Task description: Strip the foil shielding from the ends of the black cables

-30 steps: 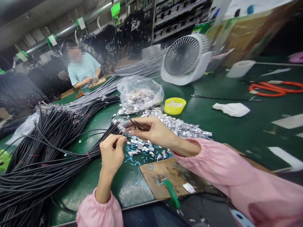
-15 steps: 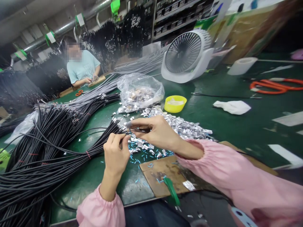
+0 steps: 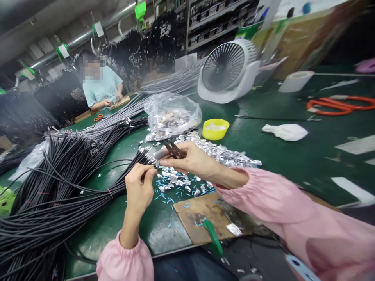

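My left hand (image 3: 140, 187) is closed, thumb against fingers, on the end of a black cable at the edge of a tied bundle of black cables (image 3: 123, 182). Just right of it, my right hand (image 3: 187, 158) is closed around dark tweezers (image 3: 173, 150), whose two pointed prongs stick up past the fingers. Its thumb and a grey-covered fingertip meet close to the cable end. The fingers largely hide that end. Below and behind the hands lie scraps of silver foil (image 3: 231, 155) and small blue sleeve bits (image 3: 166, 197).
A clear bag of small parts (image 3: 172, 113), a yellow dish (image 3: 215, 129) and a white fan (image 3: 228, 72) stand behind the hands. Thick black cables (image 3: 58, 171) cover the left. Orange scissors (image 3: 328, 106) lie right. A brown board (image 3: 193, 218) is in front. Another person (image 3: 101, 88) sits across.
The tweezers' prongs have swung upward in my right hand and now stand clear above the fingers. My left hand has shifted slightly left and down, its fingers curled more.
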Demonstrator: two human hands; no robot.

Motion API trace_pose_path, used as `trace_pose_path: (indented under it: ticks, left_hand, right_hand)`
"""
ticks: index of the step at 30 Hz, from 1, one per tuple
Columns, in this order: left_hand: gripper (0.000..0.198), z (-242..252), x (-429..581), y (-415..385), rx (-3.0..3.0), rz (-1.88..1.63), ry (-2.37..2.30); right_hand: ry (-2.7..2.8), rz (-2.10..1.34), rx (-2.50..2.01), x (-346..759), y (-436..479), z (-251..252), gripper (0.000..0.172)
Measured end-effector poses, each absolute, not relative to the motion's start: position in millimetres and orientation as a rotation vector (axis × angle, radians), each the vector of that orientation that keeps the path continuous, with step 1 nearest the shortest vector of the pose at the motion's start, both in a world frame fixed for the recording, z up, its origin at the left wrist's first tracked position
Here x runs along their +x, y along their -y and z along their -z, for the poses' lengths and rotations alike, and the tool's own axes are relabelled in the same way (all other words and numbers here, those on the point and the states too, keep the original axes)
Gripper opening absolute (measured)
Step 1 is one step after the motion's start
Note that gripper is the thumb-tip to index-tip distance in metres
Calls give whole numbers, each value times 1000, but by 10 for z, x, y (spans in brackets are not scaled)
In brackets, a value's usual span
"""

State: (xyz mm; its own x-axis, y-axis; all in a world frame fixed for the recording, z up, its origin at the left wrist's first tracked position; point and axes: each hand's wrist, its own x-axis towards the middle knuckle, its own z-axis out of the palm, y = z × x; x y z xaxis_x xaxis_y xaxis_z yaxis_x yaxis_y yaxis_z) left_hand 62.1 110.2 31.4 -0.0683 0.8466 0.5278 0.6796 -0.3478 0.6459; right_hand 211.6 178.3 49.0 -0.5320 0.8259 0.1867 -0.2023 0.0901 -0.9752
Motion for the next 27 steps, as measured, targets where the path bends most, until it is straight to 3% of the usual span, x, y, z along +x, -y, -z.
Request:
trace_pose_path:
  ticks: [9,17,24,27]
  left_hand:
    - [19,-312,648,-1108,2001,-1367,-1686]
    - [26,-306,608,-1114,1962,-1319,-1591]
    - [34,-363,592,-1116,1699,-1254,-1563]
    - [29,-350,603,-1138,1572,-1293,-1576]
  right_hand:
    - [1516,-1578,-664,2124,-1751,-525,34]
    - [1484,-1810,-644,2114,-1835,-427,35]
    - [1740,-1124,-567,2131,-1728,-418,17]
    - [1823,-821,-510,2142,-1693,-407,20]
